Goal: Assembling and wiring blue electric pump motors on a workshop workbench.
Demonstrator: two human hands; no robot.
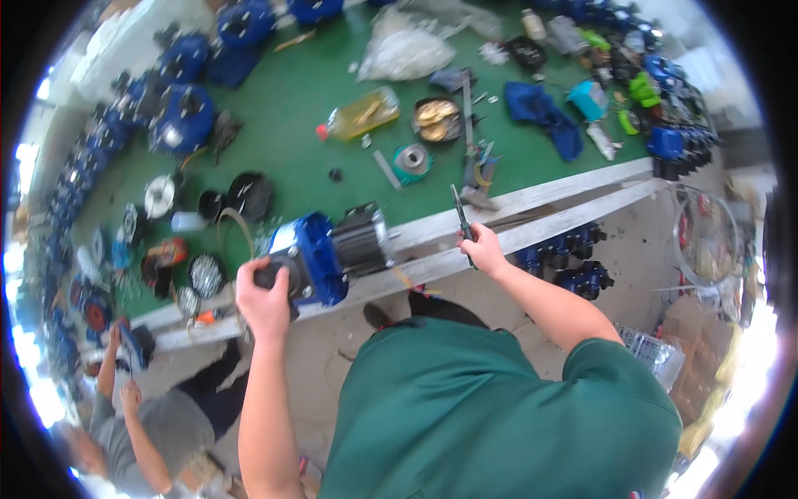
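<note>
A blue gearbox [314, 259] with a dark finned motor [362, 241] joined to its right lies at the table's near edge. My left hand [264, 298] is closed round the round black part at the gearbox's left end. The motor's thin shaft points right. In my right hand [484, 249] is a slim dark-handled tool, pliers by its look [462, 218]. Its narrow metal tip points up and away, apart from the motor. Just beyond that tip lies a hammer [480, 198]. Farther in are a green ring-shaped part [411, 162] and a caliper [467, 112].
On the green tabletop [291, 100] stand a bottle of yellow liquid [362, 114], a bowl of brass-coloured parts [437, 121] and a blue cloth [544, 112]. Blue gearboxes [184, 118] line the left and far sides. A co-worker [158, 424] is at the lower left. More gearboxes [582, 279] sit below the table.
</note>
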